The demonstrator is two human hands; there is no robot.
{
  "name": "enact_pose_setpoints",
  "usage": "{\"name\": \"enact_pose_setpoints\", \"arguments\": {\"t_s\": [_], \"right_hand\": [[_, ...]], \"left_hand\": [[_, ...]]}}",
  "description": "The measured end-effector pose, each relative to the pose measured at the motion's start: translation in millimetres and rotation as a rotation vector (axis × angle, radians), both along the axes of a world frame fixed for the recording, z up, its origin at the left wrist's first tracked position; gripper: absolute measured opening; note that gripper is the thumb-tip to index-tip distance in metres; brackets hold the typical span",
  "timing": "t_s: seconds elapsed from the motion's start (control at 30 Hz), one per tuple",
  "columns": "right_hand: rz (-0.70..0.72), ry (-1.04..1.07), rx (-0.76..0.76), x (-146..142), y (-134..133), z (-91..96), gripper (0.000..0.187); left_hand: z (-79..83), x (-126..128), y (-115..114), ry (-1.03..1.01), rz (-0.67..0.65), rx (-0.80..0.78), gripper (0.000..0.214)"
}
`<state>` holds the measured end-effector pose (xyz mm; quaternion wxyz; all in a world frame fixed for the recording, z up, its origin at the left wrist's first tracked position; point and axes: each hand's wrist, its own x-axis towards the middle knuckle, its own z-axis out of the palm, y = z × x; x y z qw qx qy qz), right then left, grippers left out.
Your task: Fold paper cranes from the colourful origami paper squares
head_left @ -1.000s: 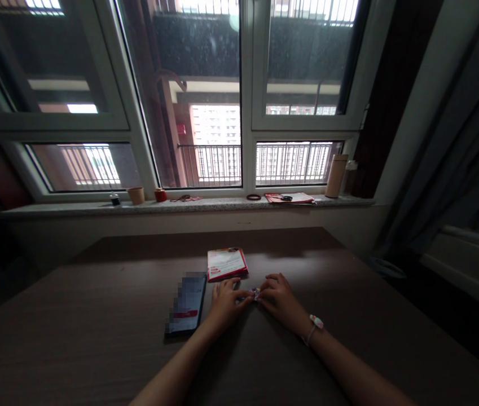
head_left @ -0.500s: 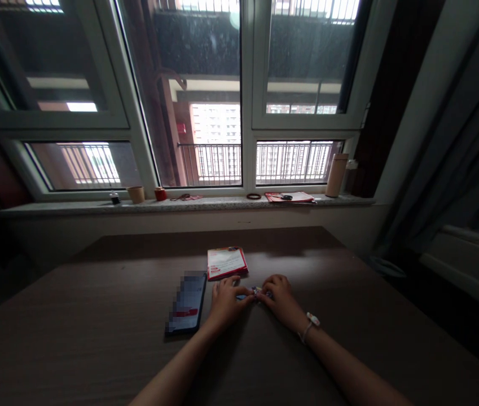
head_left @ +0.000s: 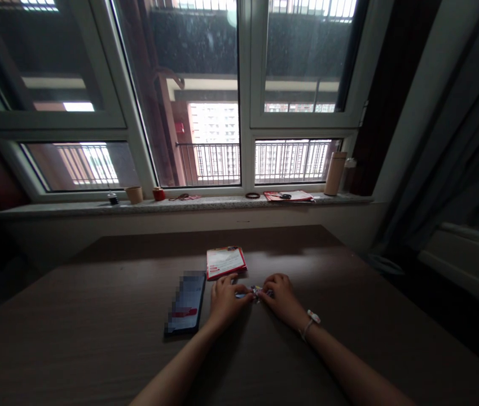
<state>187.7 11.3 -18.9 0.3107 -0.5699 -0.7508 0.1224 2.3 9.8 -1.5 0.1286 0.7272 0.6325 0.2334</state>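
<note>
And now the right fingers are seen drawn further into a curl: a second ago they were stretched forward over the small patterned piece (head_left: 256, 294), and more of its purple-and-white surface is now left showing beneath them. For the handling in progress, that suggests a firmer two-sided hold, with the piece worked at close range between the thumbs.

The piece itself is held low over the table (head_left: 95, 327), to the right of the phone (head_left: 188, 304). By the left hand (head_left: 225, 296), which is placed just to the right of the phone, its near edge appears to be pinched between thumb and forefinger, the other fingers spread. By the right hand (head_left: 280, 297), farther to the right of the phone, the other side appears to be clamped between thumb and bent fingers; the exact contact is partly hidden.

Against the frame from a second ago, the bracelet (head_left: 312, 317) on the right wrist is found slightly turned and raised, while the left hand's pose is almost unchanged. No shift on the table is seen in the phone or in the stack of cards (head_left: 225, 263), which is set just beyond the phone's far right corner.
</note>
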Motion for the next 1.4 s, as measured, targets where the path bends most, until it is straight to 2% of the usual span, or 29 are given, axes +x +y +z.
{"name": "enact_pose_setpoints", "arguments": {"t_s": [0.43, 1.0, 1.4], "right_hand": [[-0.033, -0.018, 0.002, -5.1, -3.1, 6.9, 0.019], [-0.045, -0.007, 0.031, -9.1, -1.1, 6.2, 0.02], [-0.033, -0.032, 0.053, -4.8, -5.9, 5.6, 0.022]], "left_hand": [[5.8, 9.8, -10.0, 0.054, 0.01, 0.068, 0.017], [8.3, 11.5, -10.3, 0.07, 0.025, 0.055, 0.017], [3.1, 10.9, -7.8, 0.063, 0.018, 0.057, 0.016]]}}
